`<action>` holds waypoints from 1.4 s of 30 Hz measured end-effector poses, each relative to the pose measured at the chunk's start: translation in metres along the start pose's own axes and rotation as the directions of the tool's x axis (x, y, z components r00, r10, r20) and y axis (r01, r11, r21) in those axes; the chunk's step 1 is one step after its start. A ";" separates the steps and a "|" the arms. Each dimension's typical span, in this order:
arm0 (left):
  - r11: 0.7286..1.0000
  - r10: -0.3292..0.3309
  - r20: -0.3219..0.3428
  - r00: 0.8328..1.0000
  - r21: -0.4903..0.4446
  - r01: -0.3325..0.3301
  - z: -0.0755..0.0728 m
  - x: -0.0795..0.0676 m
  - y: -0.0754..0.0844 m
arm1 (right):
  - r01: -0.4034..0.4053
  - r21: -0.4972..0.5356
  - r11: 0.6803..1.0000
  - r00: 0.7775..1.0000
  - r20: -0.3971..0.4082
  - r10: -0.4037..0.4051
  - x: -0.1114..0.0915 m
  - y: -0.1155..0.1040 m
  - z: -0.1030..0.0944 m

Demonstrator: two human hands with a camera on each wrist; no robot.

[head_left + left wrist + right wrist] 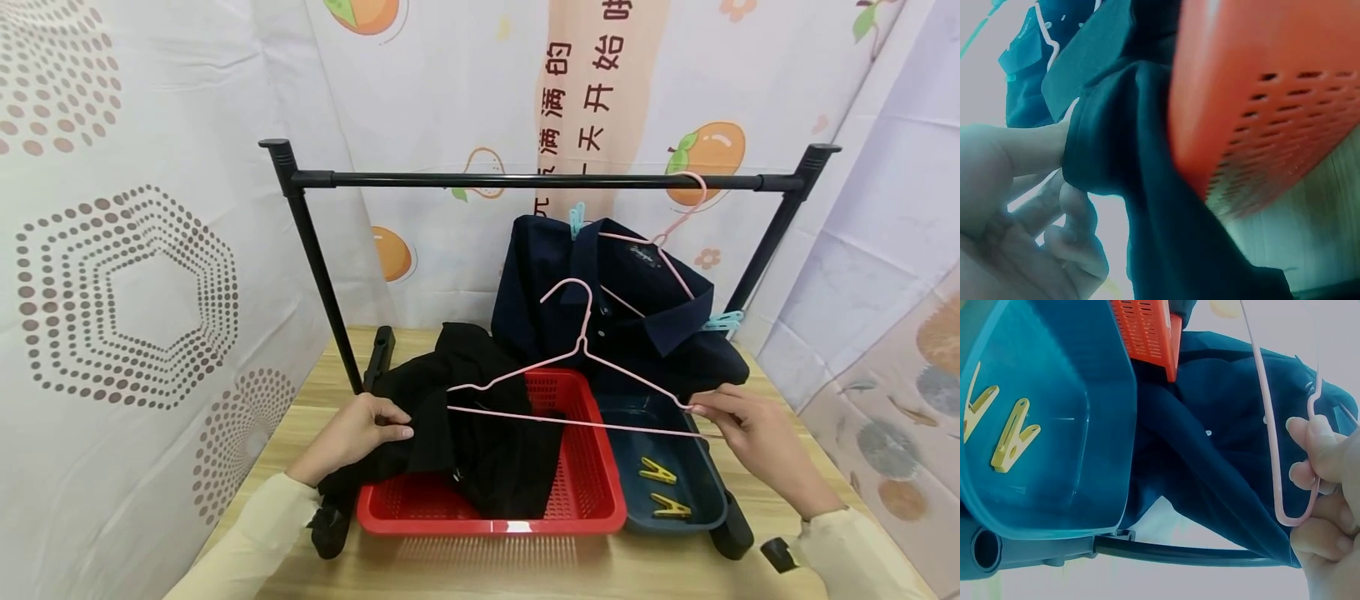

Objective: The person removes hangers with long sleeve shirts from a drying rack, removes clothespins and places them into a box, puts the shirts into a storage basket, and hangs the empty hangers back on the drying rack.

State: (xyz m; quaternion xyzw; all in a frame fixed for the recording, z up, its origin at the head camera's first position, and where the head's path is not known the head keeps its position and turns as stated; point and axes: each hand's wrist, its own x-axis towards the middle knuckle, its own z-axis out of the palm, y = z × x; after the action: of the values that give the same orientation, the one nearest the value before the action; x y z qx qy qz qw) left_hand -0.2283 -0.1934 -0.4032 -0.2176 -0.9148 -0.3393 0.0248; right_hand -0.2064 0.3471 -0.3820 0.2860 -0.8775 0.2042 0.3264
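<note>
A pink hanger [582, 343] is held over the baskets, hook up. My right hand [757, 433] grips its right end between thumb and fingers; the right wrist view shows the fingers around the bent pink corner [1294, 520]. The hanger's left end goes behind a fold of a black garment [510, 467], hidden there. With thumb and fingers my left hand [360, 433] pinches the garment's left part. Up close in the left wrist view, the dark cloth [1104, 137] is bunched at the fingertips beside the red basket wall. Much of the garment lies in and over the red basket [491, 526].
A black rack [487, 180] stands behind. From it a navy shirt [547, 267] hangs on another pink hanger [702, 196], with light blue clips [576, 221] on it. Right of the basket, a blue tray [714, 512] holds yellow clips [670, 506]. Printed curtains [450, 83] surround the table.
</note>
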 end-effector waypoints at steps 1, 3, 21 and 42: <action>1.000 0.013 0.016 1.000 0.016 -0.013 0.001 -0.001 0.000 | -0.001 0.000 1.000 1.000 -0.006 0.001 0.000 0.001 0.000; 0.998 0.039 0.050 0.998 0.044 -0.042 0.003 -0.002 -0.001 | -0.001 0.002 1.000 1.000 -0.018 0.001 0.000 0.002 0.000; 1.000 0.022 0.064 0.998 0.012 -0.023 -0.010 -0.017 -0.009 | -0.078 -0.018 0.997 0.997 0.005 0.078 0.003 -0.002 0.006; 0.934 -0.180 0.418 0.890 -0.211 0.288 -0.018 -0.061 -0.022 | -0.013 0.005 1.000 1.000 -0.015 0.013 0.025 -0.027 -0.002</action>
State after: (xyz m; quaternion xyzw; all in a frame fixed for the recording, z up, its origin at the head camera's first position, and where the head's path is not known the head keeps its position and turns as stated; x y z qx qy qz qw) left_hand -0.1841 -0.2432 -0.4143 -0.1694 -0.8665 -0.4096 -0.2298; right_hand -0.2040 0.3181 -0.3589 0.2795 -0.8764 0.2108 0.3307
